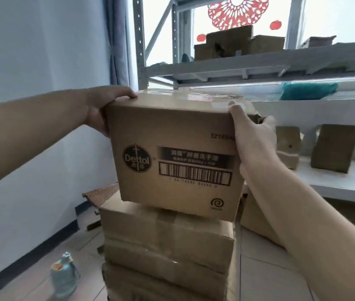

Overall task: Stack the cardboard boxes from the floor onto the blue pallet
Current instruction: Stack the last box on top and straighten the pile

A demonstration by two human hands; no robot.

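Note:
A brown Dettol cardboard box with a barcode on its near face fills the middle of the view. My left hand grips its upper left edge, thumb over the top. My right hand presses flat against its right side, fingers reaching the top corner. The box sits at, or just above, the top of a stack of taped cardboard boxes; whether it touches I cannot tell. The blue pallet is hidden from view.
A white wall runs along the left. A plastic water bottle stands on the tiled floor at lower left. Behind the stack is a metal shelving rack holding cardboard boxes, with more boxes on its lower shelf. Another box lies right of the stack.

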